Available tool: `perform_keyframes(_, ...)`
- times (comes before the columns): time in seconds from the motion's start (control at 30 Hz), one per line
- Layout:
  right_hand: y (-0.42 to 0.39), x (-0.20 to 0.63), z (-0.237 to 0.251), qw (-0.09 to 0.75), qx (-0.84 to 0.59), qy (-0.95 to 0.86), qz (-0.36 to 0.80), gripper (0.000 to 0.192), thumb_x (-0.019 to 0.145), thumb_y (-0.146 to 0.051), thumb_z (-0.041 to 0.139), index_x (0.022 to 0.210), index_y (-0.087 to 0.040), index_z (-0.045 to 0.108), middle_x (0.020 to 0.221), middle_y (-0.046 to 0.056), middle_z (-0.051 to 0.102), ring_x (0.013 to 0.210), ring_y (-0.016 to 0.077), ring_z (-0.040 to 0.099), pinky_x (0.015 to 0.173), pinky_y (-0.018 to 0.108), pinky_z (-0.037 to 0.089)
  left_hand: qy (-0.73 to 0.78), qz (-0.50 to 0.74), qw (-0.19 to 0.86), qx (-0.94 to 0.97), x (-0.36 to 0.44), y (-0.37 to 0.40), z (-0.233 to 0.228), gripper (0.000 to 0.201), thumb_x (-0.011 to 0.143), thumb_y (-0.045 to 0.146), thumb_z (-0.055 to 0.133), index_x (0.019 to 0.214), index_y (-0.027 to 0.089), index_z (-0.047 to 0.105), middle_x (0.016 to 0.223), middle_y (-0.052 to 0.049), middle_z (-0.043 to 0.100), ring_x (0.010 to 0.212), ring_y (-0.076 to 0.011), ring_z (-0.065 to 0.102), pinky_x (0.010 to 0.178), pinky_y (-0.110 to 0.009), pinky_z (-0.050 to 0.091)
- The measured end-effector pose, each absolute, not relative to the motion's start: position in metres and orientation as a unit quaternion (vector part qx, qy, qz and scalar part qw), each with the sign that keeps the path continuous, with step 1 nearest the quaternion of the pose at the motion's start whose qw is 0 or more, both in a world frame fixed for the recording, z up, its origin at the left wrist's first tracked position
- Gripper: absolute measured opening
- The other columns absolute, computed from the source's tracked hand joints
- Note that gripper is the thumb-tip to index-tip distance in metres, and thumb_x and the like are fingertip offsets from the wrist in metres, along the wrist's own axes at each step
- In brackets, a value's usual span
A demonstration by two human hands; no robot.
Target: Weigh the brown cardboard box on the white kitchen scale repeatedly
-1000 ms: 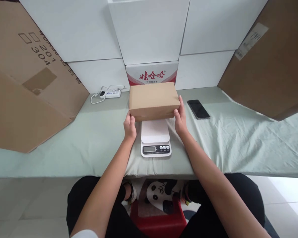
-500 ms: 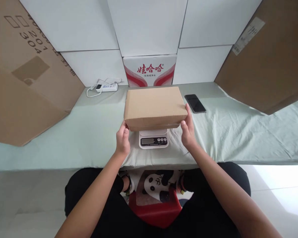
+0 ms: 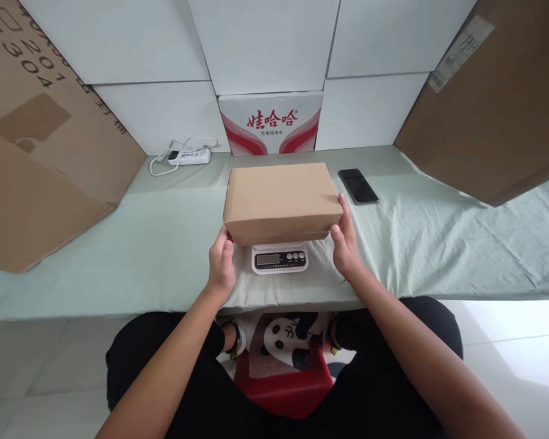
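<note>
I see the left hand (image 3: 221, 263) and right hand (image 3: 346, 245) gripping the box (image 3: 281, 198) by its near corners — box between them, over the scale (image 3: 279, 258); phone (image 3: 357, 186) just beyond the right hand.

Plain brown cardboard box (image 3: 282, 198) on a small white digital kitchen scale (image 3: 280, 258)

The rectangular box is closed and lies flat, long side left to right. It covers the scale's platform; only the front panel with the display and round buttons shows.
</note>
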State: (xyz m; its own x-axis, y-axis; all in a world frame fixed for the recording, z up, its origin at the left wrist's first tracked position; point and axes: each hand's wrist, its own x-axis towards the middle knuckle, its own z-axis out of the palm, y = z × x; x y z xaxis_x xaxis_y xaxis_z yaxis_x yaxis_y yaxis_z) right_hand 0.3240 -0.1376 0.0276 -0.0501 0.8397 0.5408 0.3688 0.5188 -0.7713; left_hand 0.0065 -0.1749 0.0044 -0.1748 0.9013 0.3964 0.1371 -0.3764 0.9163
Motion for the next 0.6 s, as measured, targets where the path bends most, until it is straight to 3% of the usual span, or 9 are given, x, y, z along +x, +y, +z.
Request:
perform_keyframes(0.2, -0.1362, 0.3252, 0.0254, 0.533, -0.432, -0.695, 0.214, 0.081, 0.113, -0.077, 0.042, 0.186, -0.041, 0.03, 0.189, 0.009, 0.049, 0.166, 0.039, 0.059, 0.124, 0.061, 0.064, 0.46, 0.606, 0.315, 0.567, 0.0067, -0.1752, 0.0069, 0.074, 0.111, 0.079, 0.046, 0.155, 0.024, 0.07, 0.157, -0.017, 0.076, 0.154, -0.0378, 0.067, 0.126, -0.052, 0.055)
perform_keyframes(0.47, -0.1335, 0.325, 0.0263, 0.527, -0.442, -0.697, 0.205, 0.081, 0.114, -0.076, 0.039, 0.186, -0.04, 0.029, 0.189, 0.01, 0.049, 0.166, 0.0388, 0.057, 0.125, 0.062, 0.062, 0.463, 0.601, 0.313, 0.571, 0.0071, -0.1764, 0.0076, 0.077, 0.111, 0.08, 0.047, 0.16, 0.024, 0.068, 0.16, -0.017, 0.075, 0.156, -0.0383, 0.067, 0.128, -0.053, 0.056)
perform_keyframes(0.6, -0.1337, 0.3274, 0.026, 0.54, -0.434, -0.693, 0.201, 0.082, 0.113, -0.078, 0.039, 0.186, -0.042, 0.028, 0.187, 0.01, 0.051, 0.166, 0.0402, 0.057, 0.124, 0.065, 0.062, 0.448, 0.621, 0.307, 0.565, 0.0021, -0.1743, 0.0114, 0.078, 0.11, 0.08, 0.05, 0.163, 0.025, 0.068, 0.168, -0.016, 0.071, 0.164, -0.0382, 0.061, 0.138, -0.054, 0.049)
